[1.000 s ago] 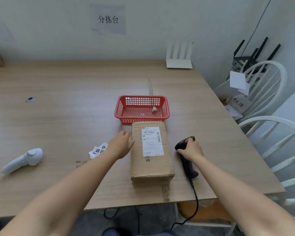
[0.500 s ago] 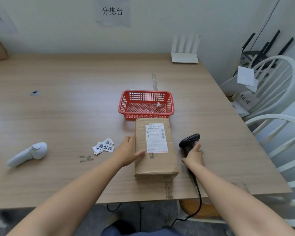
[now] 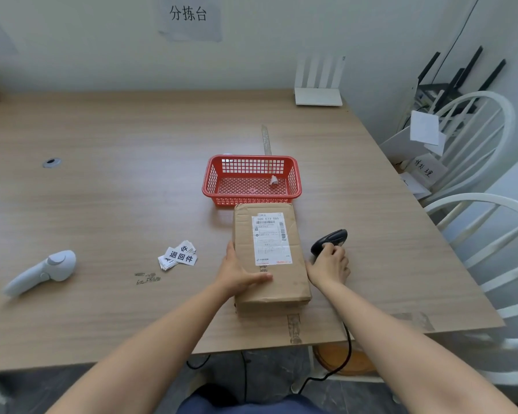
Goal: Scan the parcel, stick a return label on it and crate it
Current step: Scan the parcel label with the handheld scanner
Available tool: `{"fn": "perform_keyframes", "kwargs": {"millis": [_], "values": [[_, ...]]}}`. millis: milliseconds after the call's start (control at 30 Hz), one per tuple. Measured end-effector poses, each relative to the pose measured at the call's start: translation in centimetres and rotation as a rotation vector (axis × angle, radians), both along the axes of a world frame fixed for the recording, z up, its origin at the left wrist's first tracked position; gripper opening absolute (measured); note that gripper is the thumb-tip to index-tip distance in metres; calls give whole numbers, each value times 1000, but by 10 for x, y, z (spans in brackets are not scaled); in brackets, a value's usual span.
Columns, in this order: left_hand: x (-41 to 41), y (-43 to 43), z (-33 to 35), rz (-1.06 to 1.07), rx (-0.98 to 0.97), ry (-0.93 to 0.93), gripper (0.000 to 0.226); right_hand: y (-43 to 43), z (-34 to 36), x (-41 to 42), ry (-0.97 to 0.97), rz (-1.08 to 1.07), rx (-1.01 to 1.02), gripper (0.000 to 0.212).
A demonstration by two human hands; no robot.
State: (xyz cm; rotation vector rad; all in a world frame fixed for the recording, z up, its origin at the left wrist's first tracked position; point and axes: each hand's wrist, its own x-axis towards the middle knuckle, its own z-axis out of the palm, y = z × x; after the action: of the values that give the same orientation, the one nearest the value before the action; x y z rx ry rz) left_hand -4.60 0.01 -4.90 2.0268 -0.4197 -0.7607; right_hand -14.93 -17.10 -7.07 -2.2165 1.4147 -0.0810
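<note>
A brown cardboard parcel (image 3: 284,282) with a white shipping label lies on the wooden table, just in front of a red mesh basket (image 3: 251,201). My left hand (image 3: 237,271) rests flat on the parcel's near left part, thumb along its left side. To the parcel's right, my right hand (image 3: 329,264) grips the handle of a black corded barcode scanner (image 3: 332,238), whose head points up and away. A small pile of white return labels (image 3: 180,256) with black characters lies left of the parcel.
A white handheld controller (image 3: 42,271) lies at the near left. A white router (image 3: 317,95) stands at the table's far right corner. White chairs (image 3: 476,162) holding papers stand right of the table. The scanner's cable (image 3: 346,348) drops over the front edge.
My left hand has slid from the parcel's left side onto its top. My right hand has shifted down the scanner onto its handle, and the scanner's head has lifted.
</note>
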Motion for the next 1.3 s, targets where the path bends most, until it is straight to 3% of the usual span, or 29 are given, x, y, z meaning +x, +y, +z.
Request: {"fn": "perform_keyframes", "kwargs": {"millis": [267, 400, 500, 733, 867, 1000, 1133, 1300], "values": [[-4, -1, -1, 50, -93, 104, 121, 0, -4, 1, 19, -211, 177, 75], [-7, 1, 1, 47, -109, 86, 111, -4, -15, -6, 87, -240, 120, 53], [-9, 4, 4, 40, -134, 74, 109, -8, -15, -12, 60, -234, 141, 53], [-10, 4, 11, 6, -148, 22, 103, -11, 13, -24, -124, -164, 230, 50], [-7, 7, 13, 35, -133, 5, 105, -7, 52, -35, -375, -138, 295, 40], [-13, 9, 10, 58, -119, -20, 108, 19, 110, -58, -634, -71, 527, 26], [-15, 13, 2, 69, -108, -84, 108, 59, 148, -78, -726, 49, 794, 13], [-25, 13, 5, 79, -106, -172, 110, 83, 154, -76, -760, 99, 841, 21]]}}
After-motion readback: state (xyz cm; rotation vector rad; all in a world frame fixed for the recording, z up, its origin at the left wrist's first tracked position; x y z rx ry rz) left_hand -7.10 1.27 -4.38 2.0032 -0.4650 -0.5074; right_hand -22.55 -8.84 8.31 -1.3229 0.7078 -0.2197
